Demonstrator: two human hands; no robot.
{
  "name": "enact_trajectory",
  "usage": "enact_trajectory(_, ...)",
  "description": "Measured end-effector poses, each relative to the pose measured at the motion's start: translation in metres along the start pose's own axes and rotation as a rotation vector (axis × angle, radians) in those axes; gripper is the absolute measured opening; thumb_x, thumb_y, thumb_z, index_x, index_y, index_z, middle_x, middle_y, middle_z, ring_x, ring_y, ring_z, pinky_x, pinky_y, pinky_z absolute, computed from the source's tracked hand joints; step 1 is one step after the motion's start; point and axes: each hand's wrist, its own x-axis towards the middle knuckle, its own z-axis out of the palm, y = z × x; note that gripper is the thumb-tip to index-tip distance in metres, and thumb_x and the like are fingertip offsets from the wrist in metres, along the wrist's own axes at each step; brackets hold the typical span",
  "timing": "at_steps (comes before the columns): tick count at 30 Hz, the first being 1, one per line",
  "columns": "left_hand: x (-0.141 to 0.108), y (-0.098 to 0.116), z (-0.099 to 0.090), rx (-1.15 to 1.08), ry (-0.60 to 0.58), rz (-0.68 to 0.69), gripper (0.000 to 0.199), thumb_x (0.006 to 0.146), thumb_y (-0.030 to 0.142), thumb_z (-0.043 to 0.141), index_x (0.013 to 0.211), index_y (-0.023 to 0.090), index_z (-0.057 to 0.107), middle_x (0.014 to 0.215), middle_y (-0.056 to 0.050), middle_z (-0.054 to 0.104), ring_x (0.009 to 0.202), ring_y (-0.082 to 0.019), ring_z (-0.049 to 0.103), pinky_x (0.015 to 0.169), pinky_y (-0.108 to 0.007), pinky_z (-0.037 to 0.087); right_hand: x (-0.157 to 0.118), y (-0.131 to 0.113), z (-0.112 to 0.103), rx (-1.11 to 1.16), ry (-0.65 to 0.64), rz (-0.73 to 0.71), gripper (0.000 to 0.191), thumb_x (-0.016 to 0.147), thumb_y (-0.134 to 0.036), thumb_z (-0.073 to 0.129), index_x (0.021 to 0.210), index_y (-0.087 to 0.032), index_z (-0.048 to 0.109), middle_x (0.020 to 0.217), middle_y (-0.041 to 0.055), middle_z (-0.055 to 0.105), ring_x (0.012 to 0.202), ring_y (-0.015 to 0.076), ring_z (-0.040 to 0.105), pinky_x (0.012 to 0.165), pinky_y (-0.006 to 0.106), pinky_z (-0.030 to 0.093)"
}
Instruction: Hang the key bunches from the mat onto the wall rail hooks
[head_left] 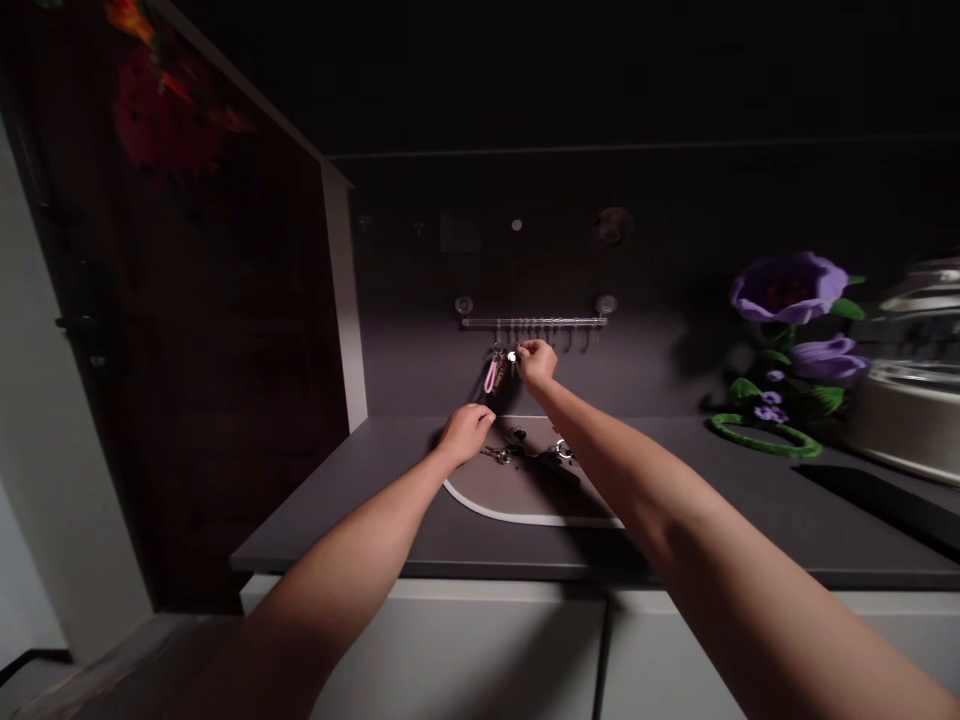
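My right hand (538, 362) is raised to the hook rail (534, 322) on the wall, its fingers pinched at a bunch of keys (512, 357) just below the hooks. Beside these keys hangs a pink loop strap (491, 376); a dark tag with light lettering (501, 374) is close to it. Lower down, my left hand (466, 434) hovers by the left edge of a brownish mat (510, 500), fingers curled together; whatever they may hold is hidden. More keys (501, 455) lie on the mat near it, and a metal ring (563, 449) shows beside my right forearm.
The mat lies on a grey countertop (337, 500) above white cabinets (465, 650). Purple artificial flowers (791, 290), a green ring base (765, 437) and a glass-topped container (915, 390) stand at the right. A dark door (210, 400) is at the left.
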Motion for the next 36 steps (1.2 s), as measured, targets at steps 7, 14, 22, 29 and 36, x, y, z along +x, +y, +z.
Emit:
enact_trajectory(7, 0.0, 0.001, -0.001, -0.047, -0.035, 0.012, 0.023, 0.081, 0.022, 0.043, 0.08, 0.016, 0.065, 0.081, -0.005, 0.065, 0.078, -0.016, 0.055, 0.073, -0.027, 0.04, -0.003, 0.009, -0.007, 0.086, -0.05, 0.018, 0.015, 0.065, -0.018, 0.056, 0.078, -0.015, 0.063, 0.079, 0.0053, 0.066, 0.072, 0.0145, 0.06, 0.076, 0.028, 0.046)
enact_trajectory(14, -0.002, 0.005, -0.005, -0.095, -0.054, 0.024, 0.021, 0.08, 0.022, 0.046, 0.081, 0.015, 0.066, 0.084, -0.006, 0.066, 0.081, -0.016, 0.057, 0.076, -0.027, 0.041, -0.014, 0.009, -0.019, 0.086, -0.103, 0.034, 0.02, 0.065, -0.015, 0.056, 0.084, -0.014, 0.063, 0.088, 0.0077, 0.066, 0.081, 0.0147, 0.06, 0.081, 0.028, 0.044)
enact_trajectory(22, -0.004, 0.003, -0.008, -0.178, -0.111, 0.012, 0.019, 0.078, 0.023, 0.049, 0.083, 0.015, 0.066, 0.087, -0.005, 0.067, 0.082, -0.016, 0.058, 0.078, -0.027, 0.042, -0.043, 0.006, -0.035, 0.159, -0.21, 0.062, 0.017, 0.068, -0.017, 0.055, 0.083, -0.014, 0.061, 0.085, 0.0054, 0.065, 0.076, 0.0121, 0.058, 0.077, 0.028, 0.044)
enact_trajectory(29, -0.009, 0.002, -0.01, -0.332, -0.23, -0.074, 0.021, 0.074, 0.027, 0.054, 0.081, 0.011, 0.066, 0.08, -0.005, 0.067, 0.074, -0.014, 0.057, 0.074, -0.026, 0.043, -0.08, 0.014, -0.061, 0.186, -0.518, 0.037, 0.01, 0.069, -0.016, 0.057, 0.077, -0.014, 0.061, 0.072, 0.0026, 0.064, 0.064, 0.0104, 0.056, 0.068, 0.025, 0.044)
enact_trajectory(36, -0.014, 0.006, -0.017, -0.433, -0.304, -0.141, 0.031, 0.068, 0.039, 0.06, 0.077, 0.01, 0.065, 0.072, -0.004, 0.065, 0.065, -0.011, 0.055, 0.065, -0.024, 0.042, -0.097, 0.02, -0.089, -0.245, -0.682, -0.249, 0.009, 0.071, -0.018, 0.06, 0.076, -0.017, 0.067, 0.076, 0.0031, 0.067, 0.071, 0.0145, 0.057, 0.073, 0.026, 0.041)
